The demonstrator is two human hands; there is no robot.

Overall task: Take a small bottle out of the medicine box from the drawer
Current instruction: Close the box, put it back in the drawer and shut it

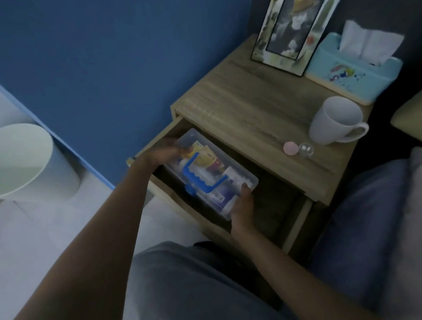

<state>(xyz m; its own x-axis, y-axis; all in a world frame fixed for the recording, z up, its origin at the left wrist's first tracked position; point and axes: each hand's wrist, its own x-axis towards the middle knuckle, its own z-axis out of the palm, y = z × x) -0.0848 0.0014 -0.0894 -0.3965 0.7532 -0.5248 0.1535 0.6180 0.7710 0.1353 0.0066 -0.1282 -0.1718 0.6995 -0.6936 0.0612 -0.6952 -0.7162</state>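
No lettering could be read anywhere. The packets inside the clear medicine box point(210, 171) carried coloured print too blurred to make out, and the tissue box point(347, 75) showed only a cartoon picture, no legible words.

The medicine box point(207, 172) is made of clear, glossy plastic with a blue plastic handle point(201, 178). The nightstand point(252, 118) is finished in matt, grained wood. The mug point(337, 120) appears smooth.
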